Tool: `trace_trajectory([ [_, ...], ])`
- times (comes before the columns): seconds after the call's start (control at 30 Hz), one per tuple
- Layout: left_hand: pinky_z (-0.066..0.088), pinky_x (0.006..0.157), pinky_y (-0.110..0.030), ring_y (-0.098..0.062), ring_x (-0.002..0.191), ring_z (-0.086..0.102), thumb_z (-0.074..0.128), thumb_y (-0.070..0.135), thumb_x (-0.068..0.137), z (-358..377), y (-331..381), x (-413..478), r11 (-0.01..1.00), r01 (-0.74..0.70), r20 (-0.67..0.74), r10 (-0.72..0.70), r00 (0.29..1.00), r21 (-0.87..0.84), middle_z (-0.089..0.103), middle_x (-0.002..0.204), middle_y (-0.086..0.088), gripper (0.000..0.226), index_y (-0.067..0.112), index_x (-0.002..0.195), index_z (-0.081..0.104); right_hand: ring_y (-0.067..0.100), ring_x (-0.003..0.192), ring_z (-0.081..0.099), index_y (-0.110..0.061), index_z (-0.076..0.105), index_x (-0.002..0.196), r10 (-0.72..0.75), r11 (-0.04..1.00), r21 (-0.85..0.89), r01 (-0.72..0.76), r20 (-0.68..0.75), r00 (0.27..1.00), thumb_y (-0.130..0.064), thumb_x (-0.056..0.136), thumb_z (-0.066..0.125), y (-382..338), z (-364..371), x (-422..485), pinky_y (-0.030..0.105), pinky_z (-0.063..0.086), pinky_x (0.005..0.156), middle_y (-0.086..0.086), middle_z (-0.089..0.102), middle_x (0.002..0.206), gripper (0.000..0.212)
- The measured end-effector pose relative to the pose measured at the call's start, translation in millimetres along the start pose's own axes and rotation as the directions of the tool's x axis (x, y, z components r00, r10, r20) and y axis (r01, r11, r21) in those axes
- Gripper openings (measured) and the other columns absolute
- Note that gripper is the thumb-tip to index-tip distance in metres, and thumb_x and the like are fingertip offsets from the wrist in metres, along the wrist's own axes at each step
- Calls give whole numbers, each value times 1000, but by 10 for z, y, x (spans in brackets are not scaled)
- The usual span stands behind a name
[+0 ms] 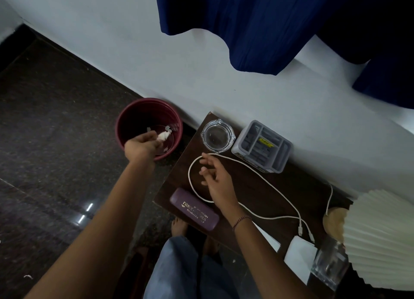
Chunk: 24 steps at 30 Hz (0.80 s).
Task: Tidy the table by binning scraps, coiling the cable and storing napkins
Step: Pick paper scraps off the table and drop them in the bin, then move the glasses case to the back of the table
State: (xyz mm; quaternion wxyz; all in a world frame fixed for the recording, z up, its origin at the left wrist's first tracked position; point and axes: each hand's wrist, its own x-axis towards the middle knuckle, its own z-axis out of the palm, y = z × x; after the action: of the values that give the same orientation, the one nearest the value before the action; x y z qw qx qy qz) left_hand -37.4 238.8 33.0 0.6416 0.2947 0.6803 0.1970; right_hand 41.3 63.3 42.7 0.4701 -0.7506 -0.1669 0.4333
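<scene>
Over the red bin (149, 128) at the left, the left hand (141, 145) is pinching white scraps (162, 136): binning, seemingly. The right hand (215, 177) is hovering spread over the uncoiled cable (257, 175) on the tabletop (291, 186); coiling probably follows.

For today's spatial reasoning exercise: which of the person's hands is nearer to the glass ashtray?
Right. The right hand hovers over the cable loop just below the glass ashtray; the left hand is over the red bin.
</scene>
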Motion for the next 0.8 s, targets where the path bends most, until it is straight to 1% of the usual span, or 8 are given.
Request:
trace_trajectory([
  [0.07,56,77,-29,-30,104,61,49,-19,81,-26,181,54,1000,23,32,-23,999,-5,57,126,-25,43,-6,122,53,9,93,56,-30,55,113,25,999,-29,-26,-37,999,-7,92,47,65,-47,-23,12,50,64,4,57,120,32],
  [0.13,53,83,-33,-31,113,58,41,-21,84,-47,292,40,999,34,43,-34,998,9,54,129,-22,47,-5,127,48,6,93,57,-30,58,107,41,996,-80,-48,-82,996,-7,92,46,145,-103,-57,18,52,73,4,59,117,30],
  [0.27,53,62,-28,-21,87,59,38,-15,87,-108,140,-16,959,-14,54,-1,999,284,62,107,-14,40,-2,121,54,16,96,60,-21,61,104,143,974,-138,-180,-242,960,-5,91,47,355,-220,-207,37,54,85,8,59,110,25],
  [0.33,50,65,-31,-24,86,59,44,-6,88,-142,-90,-69,819,-88,121,23,992,567,65,111,-18,30,1,110,63,21,94,61,-18,61,101,238,950,-120,-288,-320,917,-4,91,47,469,-250,-350,32,53,79,12,59,112,22],
  [0.4,50,78,-35,-30,91,63,51,6,88,-165,-330,-164,601,-176,202,25,979,779,67,108,-18,22,4,102,69,19,90,58,-12,61,104,315,919,-118,-377,-360,878,-3,91,46,580,-265,-511,22,46,70,13,60,115,22],
  [0.53,50,88,-38,-35,103,62,51,10,85,-169,-677,-287,302,-253,271,-18,962,919,68,111,-19,25,6,101,70,15,88,51,-7,60,107,442,856,-111,-505,-352,825,-2,90,45,749,-208,-759,21,37,73,14,60,116,23],
  [0.67,48,91,-38,-37,109,59,46,3,83,-135,-801,-381,127,-358,361,-5,932,925,67,113,-20,33,3,106,69,23,100,57,-5,58,115,528,826,-66,-560,-254,810,-4,91,45,799,-91,-790,21,38,77,14,61,120,27],
  [0.8,47,91,-36,-36,109,59,46,1,83,-129,-767,-475,109,-386,385,29,922,916,67,113,-20,33,4,107,69,30,106,60,-5,57,119,573,815,74,-575,-255,779,-3,90,44,830,24,-728,33,50,90,17,61,122,32],
])
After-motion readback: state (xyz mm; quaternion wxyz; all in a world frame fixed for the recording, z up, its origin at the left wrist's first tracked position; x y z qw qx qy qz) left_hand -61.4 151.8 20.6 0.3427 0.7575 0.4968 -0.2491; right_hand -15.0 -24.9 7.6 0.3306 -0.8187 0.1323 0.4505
